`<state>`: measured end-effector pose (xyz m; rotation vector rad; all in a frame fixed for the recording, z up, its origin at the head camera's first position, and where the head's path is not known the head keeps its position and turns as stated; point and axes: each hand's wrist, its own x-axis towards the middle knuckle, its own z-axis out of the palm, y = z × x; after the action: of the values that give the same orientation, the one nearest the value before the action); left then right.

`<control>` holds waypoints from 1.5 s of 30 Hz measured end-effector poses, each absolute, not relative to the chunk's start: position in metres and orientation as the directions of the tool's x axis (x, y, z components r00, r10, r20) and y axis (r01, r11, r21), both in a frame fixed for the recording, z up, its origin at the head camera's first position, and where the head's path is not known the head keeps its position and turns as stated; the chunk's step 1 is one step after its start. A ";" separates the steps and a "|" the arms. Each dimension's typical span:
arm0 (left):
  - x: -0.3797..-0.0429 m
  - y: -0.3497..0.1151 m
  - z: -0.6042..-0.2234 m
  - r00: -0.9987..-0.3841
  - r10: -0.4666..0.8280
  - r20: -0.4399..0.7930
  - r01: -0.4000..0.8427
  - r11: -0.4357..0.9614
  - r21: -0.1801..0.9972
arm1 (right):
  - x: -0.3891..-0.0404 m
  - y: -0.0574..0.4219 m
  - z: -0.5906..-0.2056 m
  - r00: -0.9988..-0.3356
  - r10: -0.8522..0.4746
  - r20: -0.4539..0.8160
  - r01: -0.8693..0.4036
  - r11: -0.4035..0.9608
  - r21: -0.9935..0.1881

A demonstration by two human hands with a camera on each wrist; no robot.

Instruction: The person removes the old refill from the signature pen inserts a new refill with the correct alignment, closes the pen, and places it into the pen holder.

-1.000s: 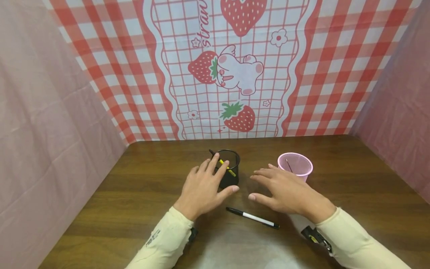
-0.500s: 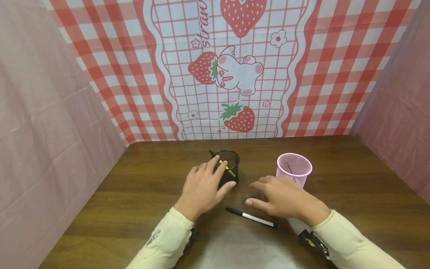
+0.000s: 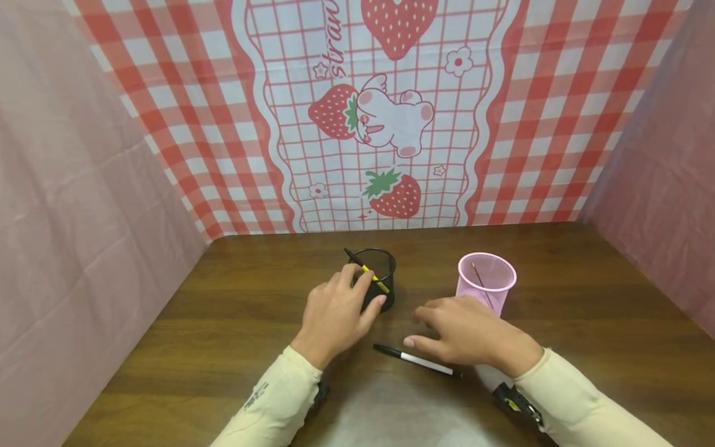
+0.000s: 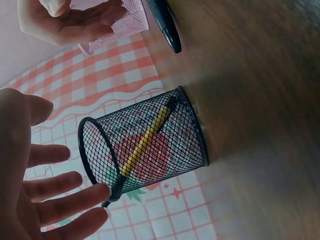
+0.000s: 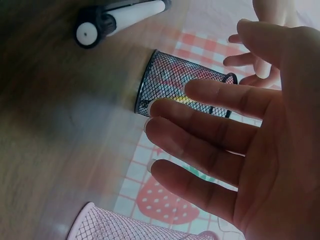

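In the head view my left hand (image 3: 332, 312) hovers in front of the black mesh pen holder (image 3: 383, 295), fingers spread toward its rim. Inside that holder leans a yellow and black pen (image 4: 145, 142), seen through the mesh in the left wrist view. My right hand (image 3: 468, 332) hangs over the table in front of the pink mesh pen holder (image 3: 491, 282), which has a thin dark stick (image 3: 481, 284) in it. Its fingers are loosely bent and hold nothing. A white marker with a black cap (image 3: 427, 363) lies on the table between the hands, nearer the right one.
The wooden table (image 3: 234, 347) carries both holders toward its back. A red checked strawberry cloth (image 3: 391, 124) hangs behind it. Pink curtains (image 3: 95, 205) close off the left and right sides.
My right hand has come down and slightly left, off the pink holder's rim, toward the marker. My left hand has drawn back a little from the black holder's rim.
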<state>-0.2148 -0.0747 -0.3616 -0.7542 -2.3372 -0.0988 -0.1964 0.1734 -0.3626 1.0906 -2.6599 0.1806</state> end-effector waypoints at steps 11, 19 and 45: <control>-0.217 -0.074 -0.365 -0.490 0.527 0.695 0.625 0.768 -0.142 | -0.193 0.169 -0.363 -0.693 -0.683 0.232 -0.709 0.704 -0.043; -0.215 -0.074 -0.371 -0.463 0.597 0.655 0.673 0.718 -0.179 | -0.193 0.167 -0.367 -0.667 -0.709 0.229 -0.734 0.678 -0.039; -0.213 -0.069 -0.378 -0.546 0.677 0.494 0.682 0.701 -0.208 | -0.195 0.165 -0.373 -0.650 -0.745 0.149 -0.760 0.641 -0.111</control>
<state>-0.2126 -0.0689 -0.3783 -1.0368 -2.3582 -0.0118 -0.1946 0.1654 -0.3731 1.2707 -2.7644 0.2505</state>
